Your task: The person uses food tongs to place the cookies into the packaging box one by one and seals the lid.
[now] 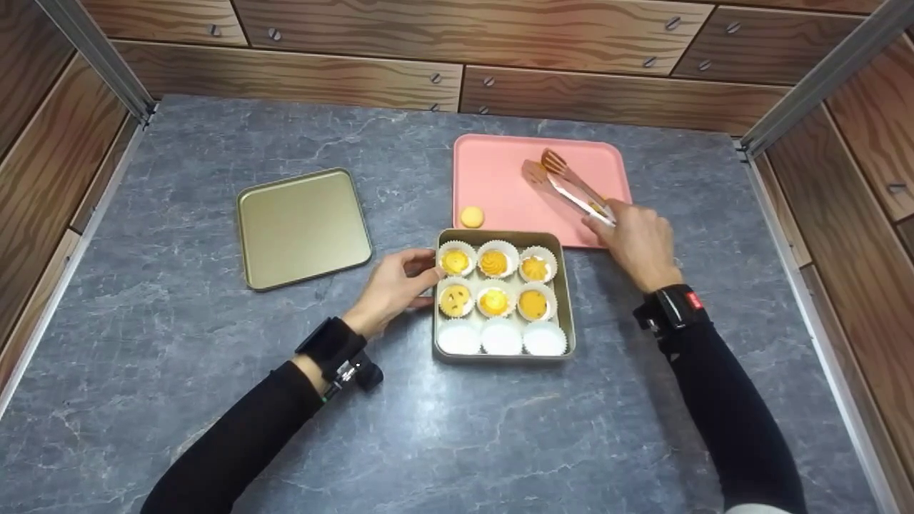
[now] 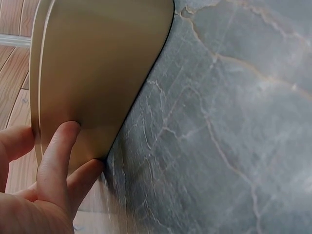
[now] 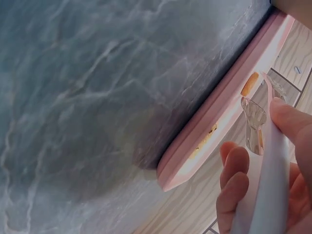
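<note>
My left hand [image 1: 391,289] steadies the left side of a square gold tin [image 1: 569,300], thumb at the rim, fingertips against the outer wall [image 2: 97,73]. Inside the tin stand white paper cups [image 1: 502,337]; those in the back and middle rows hold yellow cookies [image 1: 493,263], while the front three hold none. My right hand [image 1: 639,239] grips tongs [image 1: 582,205] with a white handle and brown slotted heads, reaching over a pink tray [image 1: 493,171]. A bit of orange shows between the spread heads. In the right wrist view, cookies [image 3: 250,84] lie on the tray near the tongs.
A round pale-yellow cookie [image 1: 472,217] lies at the tray's front left corner, just behind the tin. The gold lid [image 1: 305,230] rests on the grey marbled table [image 1: 400,428] to the left. Wood-patterned panels [image 1: 357,28] enclose the back and sides.
</note>
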